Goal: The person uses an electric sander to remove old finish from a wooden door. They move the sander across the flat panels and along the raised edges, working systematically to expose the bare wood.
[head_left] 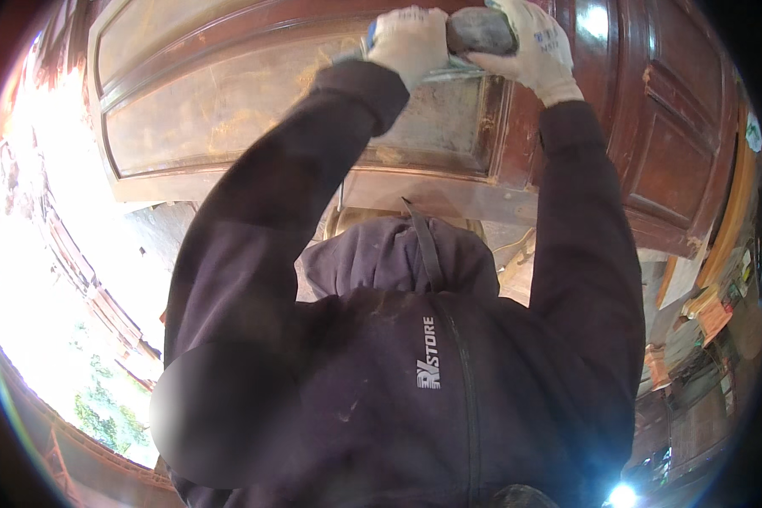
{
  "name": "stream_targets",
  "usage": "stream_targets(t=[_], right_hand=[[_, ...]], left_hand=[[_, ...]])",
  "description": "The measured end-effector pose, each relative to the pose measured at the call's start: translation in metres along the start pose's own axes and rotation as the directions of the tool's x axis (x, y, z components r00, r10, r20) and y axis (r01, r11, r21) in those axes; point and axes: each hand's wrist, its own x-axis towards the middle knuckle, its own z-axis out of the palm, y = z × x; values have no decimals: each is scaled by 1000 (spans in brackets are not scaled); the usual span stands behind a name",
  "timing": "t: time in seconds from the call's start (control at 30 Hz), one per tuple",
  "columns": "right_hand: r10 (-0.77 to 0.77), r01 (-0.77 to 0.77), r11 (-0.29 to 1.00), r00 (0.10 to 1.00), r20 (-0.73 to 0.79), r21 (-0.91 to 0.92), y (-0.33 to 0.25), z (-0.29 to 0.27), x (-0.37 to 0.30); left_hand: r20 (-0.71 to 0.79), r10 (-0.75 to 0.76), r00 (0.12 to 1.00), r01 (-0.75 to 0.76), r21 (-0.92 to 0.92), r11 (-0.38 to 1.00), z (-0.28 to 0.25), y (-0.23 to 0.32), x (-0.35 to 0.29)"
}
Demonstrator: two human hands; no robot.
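My left hand (406, 49), in a white glove, is closed round the left end of a power sander (481, 32). The glove on my right hand (535, 49) is white too, and its fingers wrap the sander's right end. Between the hands shows a rounded dark grey part of the tool, with a flat plate under it. The sander rests over a panelled wooden door (229, 118), whose surface here is worn to a pale, patchy brown. Gloves and fingers hide much of the tool's body.
Toward the right the wood is still glossy dark red-brown, with raised panels (673, 157). Pieces of timber (711, 313) lie beyond the door's right end. Strong daylight washes out the left side. My dark jacket (381, 398) fills the lower middle.
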Motion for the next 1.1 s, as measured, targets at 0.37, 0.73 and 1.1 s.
stream_targets(t=[0.37, 0.73, 1.1], right_hand=[[556, -548, 672, 818, 150, 498, -148, 17, -68], [74, -169, 886, 971, 229, 432, -293, 97, 77], [-71, 62, 991, 995, 71, 120, -424, 177, 113]], left_hand=[[321, -382, 867, 350, -937, 7, 87, 130, -177], [7, -777, 630, -147, -981, -128, 5, -191, -210], [-302, -770, 563, 129, -887, 442, -25, -377, -186]])
